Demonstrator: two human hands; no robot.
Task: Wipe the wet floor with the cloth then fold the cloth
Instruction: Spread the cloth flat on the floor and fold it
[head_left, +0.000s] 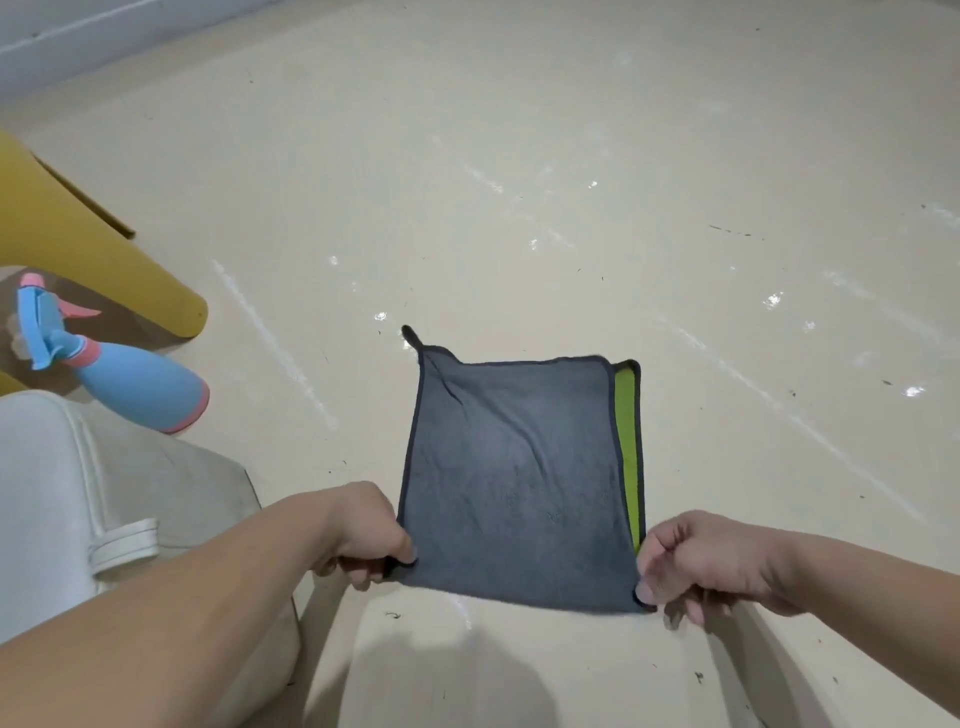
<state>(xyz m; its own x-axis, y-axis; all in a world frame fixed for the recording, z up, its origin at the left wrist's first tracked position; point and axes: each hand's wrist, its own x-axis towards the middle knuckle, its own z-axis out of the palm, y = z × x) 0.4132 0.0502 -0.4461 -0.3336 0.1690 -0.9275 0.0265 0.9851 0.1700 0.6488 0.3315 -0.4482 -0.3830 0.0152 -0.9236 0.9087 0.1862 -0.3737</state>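
Both hands pinch the near corners of a grey microfibre cloth lying folded on the cream floor at lower centre: left hand, right hand (green underside showing along its right edge). Blue-and-pink spray bottle lies at left.
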